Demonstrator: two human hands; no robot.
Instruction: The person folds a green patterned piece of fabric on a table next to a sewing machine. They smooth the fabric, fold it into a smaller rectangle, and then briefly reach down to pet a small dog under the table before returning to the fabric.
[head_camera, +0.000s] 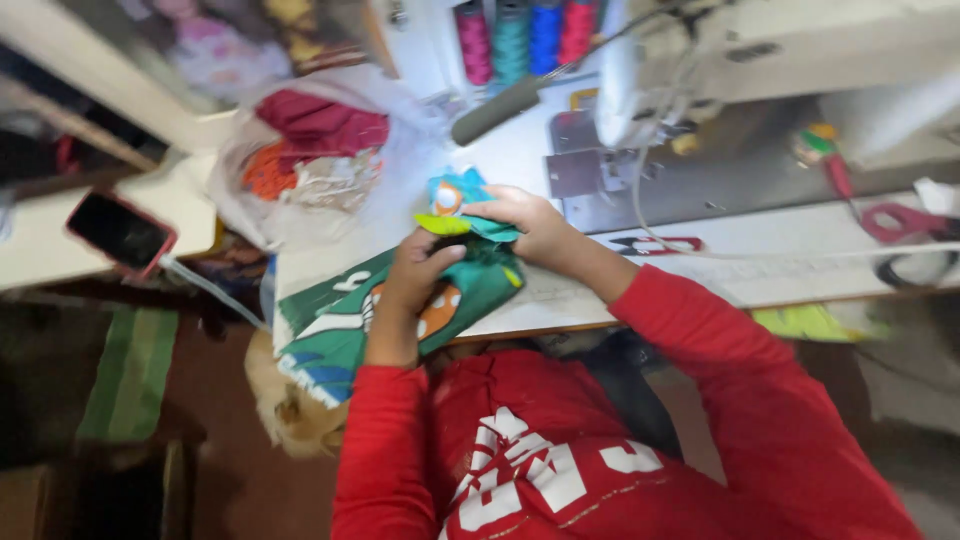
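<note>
Holding the green patterned cloth (400, 310) with both hands, left hand (415, 270) and right hand (520, 215) pinched shut on it, folding step likely, needing careful lining up next.

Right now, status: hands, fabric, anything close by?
Left hand and right hand both gripping the green printed fabric at the table edge. Sewing machine just beyond; scissors to the right.

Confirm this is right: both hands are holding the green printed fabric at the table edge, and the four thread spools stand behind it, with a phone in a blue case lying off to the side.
One detail is wrong: the phone has a red case, not blue, as the head view shows. The rest holds: the left hand and right hand hold the green printed fabric at the table edge, with four thread spools behind.
</note>
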